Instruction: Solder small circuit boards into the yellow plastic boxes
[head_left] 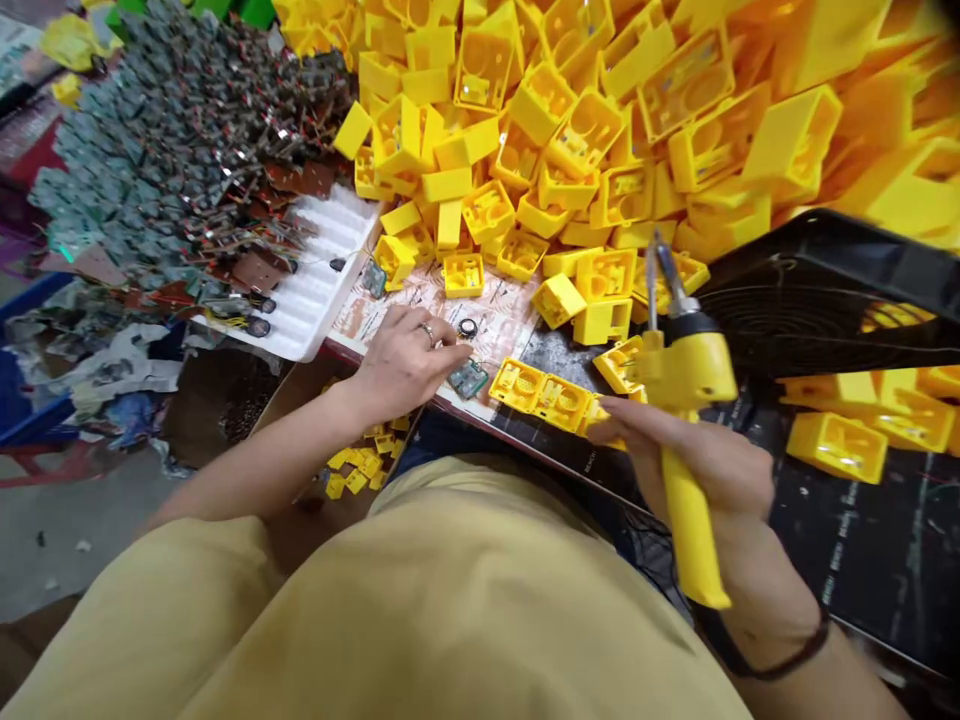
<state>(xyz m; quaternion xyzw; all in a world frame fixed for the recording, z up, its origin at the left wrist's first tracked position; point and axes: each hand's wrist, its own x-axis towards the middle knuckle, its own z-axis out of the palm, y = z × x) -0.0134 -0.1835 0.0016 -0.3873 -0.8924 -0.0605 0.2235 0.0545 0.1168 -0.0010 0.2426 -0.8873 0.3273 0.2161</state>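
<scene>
My right hand [697, 470] is wrapped around a yellow soldering gun [686, 370], whose metal tip and thin feed rod point up and away from me. Beneath its fingers is the right end of a row of yellow plastic housings [540, 392], open side up along the table's front edge. My left hand [409, 358], wearing a ring, rests over the printed paper with thumb and fingers drawn together; any wire pinched there is too small to make out. Close to its thumb lie a green circuit board [469, 378] and a small round black speaker [467, 328].
Yellow housings [487, 210] are heaped across the back and right. A ribbed white foam tray [330, 235] at left bears a tall pile of wired circuit boards [172, 140]. A black fan [810, 290] stands at right. Below the edge, a box holds small yellow parts [360, 465].
</scene>
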